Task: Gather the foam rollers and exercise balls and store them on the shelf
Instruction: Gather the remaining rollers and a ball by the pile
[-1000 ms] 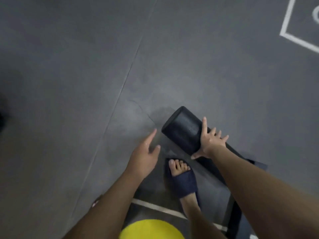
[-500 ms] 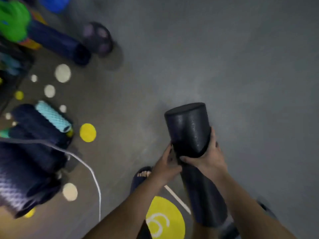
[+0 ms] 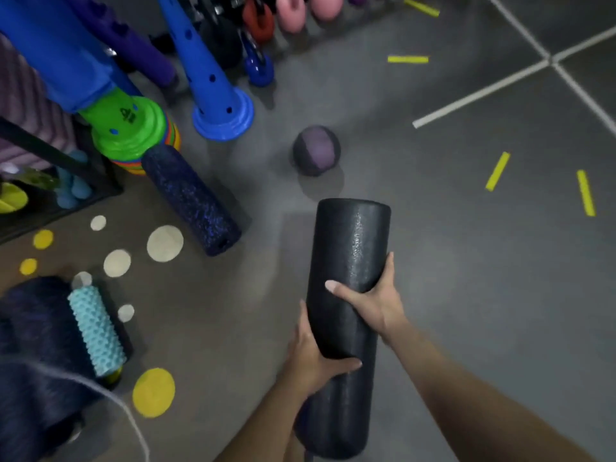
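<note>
Carrying step. Both hands hold the black roller [image 3: 350,295] clear of the floor [image 3: 466,295], its far end pointing toward the ball [image 3: 316,150]: left hand [image 3: 311,358] wrapped under its lower half, right hand [image 3: 373,301] closed over the middle. A speckled roller [image 3: 191,200] lies left of the ball; a teal roller [image 3: 96,330] lies nearer, further left. Next, likely: turn left toward the shelf [image 3: 50,155] and set the roller down there; the others remain to collect.

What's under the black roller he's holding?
Bare grey floor shows around the black foam roller, gripped by left hand and right hand. Directly beneath is hidden.
</note>
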Motion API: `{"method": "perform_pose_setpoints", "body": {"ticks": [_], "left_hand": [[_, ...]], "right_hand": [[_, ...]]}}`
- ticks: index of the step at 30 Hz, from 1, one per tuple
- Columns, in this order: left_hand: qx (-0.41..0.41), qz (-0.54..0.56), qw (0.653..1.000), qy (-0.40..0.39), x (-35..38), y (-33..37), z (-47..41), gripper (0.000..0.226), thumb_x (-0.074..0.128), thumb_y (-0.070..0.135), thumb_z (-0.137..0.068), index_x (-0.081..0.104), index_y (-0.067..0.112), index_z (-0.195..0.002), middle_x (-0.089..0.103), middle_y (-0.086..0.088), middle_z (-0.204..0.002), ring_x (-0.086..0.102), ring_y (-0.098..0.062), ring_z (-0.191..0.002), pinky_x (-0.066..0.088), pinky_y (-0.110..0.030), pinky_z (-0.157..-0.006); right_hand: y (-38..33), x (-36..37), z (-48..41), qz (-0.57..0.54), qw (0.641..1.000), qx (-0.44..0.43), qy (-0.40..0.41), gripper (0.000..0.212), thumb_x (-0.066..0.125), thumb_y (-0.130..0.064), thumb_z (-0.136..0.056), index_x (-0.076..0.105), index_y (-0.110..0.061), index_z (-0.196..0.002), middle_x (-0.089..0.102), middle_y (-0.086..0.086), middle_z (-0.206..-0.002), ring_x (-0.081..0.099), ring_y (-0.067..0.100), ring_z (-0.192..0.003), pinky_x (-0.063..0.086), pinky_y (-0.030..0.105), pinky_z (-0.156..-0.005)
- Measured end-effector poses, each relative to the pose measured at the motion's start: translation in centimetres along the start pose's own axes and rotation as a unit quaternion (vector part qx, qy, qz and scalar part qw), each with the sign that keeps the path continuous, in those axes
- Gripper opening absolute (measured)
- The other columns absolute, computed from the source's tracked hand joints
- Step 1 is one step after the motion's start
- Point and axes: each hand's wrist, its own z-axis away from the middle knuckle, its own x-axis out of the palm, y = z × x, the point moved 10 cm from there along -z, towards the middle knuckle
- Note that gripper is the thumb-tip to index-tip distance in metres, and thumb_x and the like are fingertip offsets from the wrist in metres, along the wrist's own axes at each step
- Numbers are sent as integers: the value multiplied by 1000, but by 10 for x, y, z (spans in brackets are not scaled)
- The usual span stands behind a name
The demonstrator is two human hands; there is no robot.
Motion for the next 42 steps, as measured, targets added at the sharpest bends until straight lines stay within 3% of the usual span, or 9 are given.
{"method": "perform_pose_setpoints", "body": {"ticks": [4, 8, 10, 14, 17, 19, 29, 35, 42], "left_hand": [[31, 42, 996, 72, -75, 88, -85, 135, 97, 62, -32, 29, 49, -147, 57, 21, -137, 57, -4, -126, 54, -39, -102], [-10, 97, 991, 96, -101, 175, -165, 117, 99, 49, -38, 41, 40, -138, 62, 20, -125, 63, -4, -114, 55, -38, -98], [-34, 116, 988, 96, -103, 217, -218, 118, 100, 47, -39, 39, 35, -138, 61, 16, -127, 61, -7, -115, 53, -39, -102], [-51, 139, 983, 113, -91, 320, -344, 111, 103, 31, -46, 37, 33, -135, 58, 14, -127, 59, -3, -113, 51, -33, -101], [-56, 168, 976, 124, -74, 405, -447, 103, 100, 25, -53, 36, 25, -133, 56, 4, -129, 61, -9, -111, 50, -24, -92], [-66, 194, 971, 120, -73, 467, -506, 104, 97, 35, -57, 34, 22, -138, 55, 1, -131, 60, -17, -115, 50, -30, -97], [-87, 181, 969, 140, -114, 679, -709, 101, 96, 39, -61, 30, 26, -136, 59, 3, -124, 61, -21, -117, 51, -40, -102], [-44, 157, 969, 186, -96, 684, -857, 108, 98, 42, -50, 32, 34, -135, 56, 10, -129, 60, -10, -115, 51, -37, -98], [-91, 72, 933, 341, -48, 676, -861, 113, 89, 60, -44, 35, 30, -139, 49, 5, -135, 53, -22, -126, 46, -48, -108]], "right_hand": [[-103, 10, -84, -40, 999, -12, -29, 133, 85, -81, -41, 26, -38, -152, 58, -15, -140, 59, 10, -127, 48, 41, -110], [-182, -12, -176, -53, 996, -9, -66, 61, 79, -64, -73, 59, -33, -122, 70, -8, -121, 68, 9, -108, 54, 39, -101], [-215, -31, -234, -44, 995, 8, -89, 73, 75, -70, -73, 59, -27, -130, 68, -5, -127, 67, 10, -112, 53, 35, -104], [-286, -86, -379, 12, 991, 29, -132, 50, 62, -62, -89, 59, -28, -126, 65, -12, -119, 62, -1, -98, 44, -3, -75], [-331, -149, -492, 144, 983, -2, -110, 90, 38, -88, -80, 61, -19, -134, 66, 4, -132, 60, 22, -125, 47, 26, -103], [-358, -193, -553, 230, 968, -13, -98, 77, 40, -72, -94, 53, -15, -144, 58, 11, -144, 52, 30, -135, 40, 37, -113], [-508, -333, -786, 344, 936, 70, 5, 63, 51, -45, -102, 38, -12, -153, 45, 15, -154, 45, 34, -140, 36, 37, -112], [-553, -317, -1023, 440, 896, -58, 7, 112, 64, -74, -80, 7, -25, -162, 0, 14, -169, 7, 36, -155, 18, 53, -124], [-591, -351, -1121, 484, 873, -50, 15, 124, 64, -83, -70, 5, -24, -162, 10, 20, -166, 15, 44, -151, 18, 52, -124]]}}
